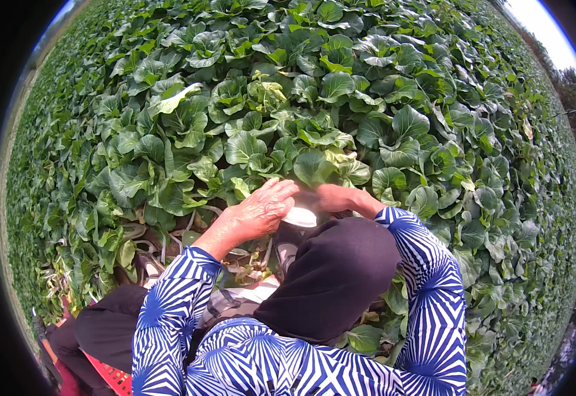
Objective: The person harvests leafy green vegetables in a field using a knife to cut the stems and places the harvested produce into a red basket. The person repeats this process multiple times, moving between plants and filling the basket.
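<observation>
My left hand (263,210) is in front of my raised knee, its fingers bent around a broad white leaf stalk (300,217) of a leafy green that looks like pak choi. Close by on the other side is my right hand (340,197), blurred, with its fingers curled; whether it grips anything is hidden. Just beyond both hands stands a rounded green leaf (312,168), and I cannot tell if it belongs to the same plant. Under the left wrist, pale cut stalks and fallen leaves (255,260) lie on the soil near my shoe (286,252).
Dense rows of leafy greens (337,86) spread ahead and to both sides. My dark-trousered knee (332,277) rises between my arms. A red plastic crate (114,373) is at lower left, beside another person's dark-clothed leg (65,351). Trees (572,89) border the field at right.
</observation>
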`<move>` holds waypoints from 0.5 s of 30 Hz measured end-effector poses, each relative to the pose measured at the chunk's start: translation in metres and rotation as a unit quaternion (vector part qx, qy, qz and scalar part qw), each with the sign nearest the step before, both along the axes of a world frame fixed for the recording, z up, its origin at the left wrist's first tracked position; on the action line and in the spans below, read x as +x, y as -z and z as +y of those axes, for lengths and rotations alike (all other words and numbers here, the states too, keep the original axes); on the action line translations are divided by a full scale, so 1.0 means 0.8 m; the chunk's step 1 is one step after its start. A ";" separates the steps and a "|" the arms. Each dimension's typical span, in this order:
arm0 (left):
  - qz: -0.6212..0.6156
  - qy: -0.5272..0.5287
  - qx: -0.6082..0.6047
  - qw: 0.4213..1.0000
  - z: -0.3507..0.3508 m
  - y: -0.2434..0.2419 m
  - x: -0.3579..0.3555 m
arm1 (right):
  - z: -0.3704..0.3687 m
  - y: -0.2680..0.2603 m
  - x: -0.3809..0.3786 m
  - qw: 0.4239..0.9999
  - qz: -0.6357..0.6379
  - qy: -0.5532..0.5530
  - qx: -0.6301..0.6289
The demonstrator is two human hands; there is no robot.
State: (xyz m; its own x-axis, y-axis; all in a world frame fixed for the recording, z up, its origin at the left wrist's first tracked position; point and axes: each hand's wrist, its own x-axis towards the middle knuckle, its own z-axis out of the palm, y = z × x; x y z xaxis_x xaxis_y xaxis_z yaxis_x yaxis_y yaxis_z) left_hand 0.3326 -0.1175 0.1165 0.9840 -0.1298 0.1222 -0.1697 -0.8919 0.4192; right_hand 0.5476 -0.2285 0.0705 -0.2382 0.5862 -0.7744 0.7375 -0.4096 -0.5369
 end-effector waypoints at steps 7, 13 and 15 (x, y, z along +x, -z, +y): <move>0.246 -0.039 0.161 0.955 0.075 0.065 0.030 | -0.058 0.195 -0.096 0.868 0.048 0.450 0.205; 0.274 -0.186 0.036 0.943 0.124 0.134 -0.071 | -0.002 0.157 -0.114 0.853 0.121 0.491 0.124; 0.260 -0.221 -0.047 0.939 0.111 0.158 -0.093 | 0.016 0.151 -0.121 0.824 0.132 0.526 0.164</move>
State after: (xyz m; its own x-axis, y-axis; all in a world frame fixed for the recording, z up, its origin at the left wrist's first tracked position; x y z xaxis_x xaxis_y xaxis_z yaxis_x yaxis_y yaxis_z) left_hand 0.2582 -0.0291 -0.0098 0.8688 0.2920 -0.4000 0.4578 -0.7815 0.4239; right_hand 0.4510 -0.2159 -0.0504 0.4004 0.7440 -0.5349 -0.0933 -0.5476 -0.8315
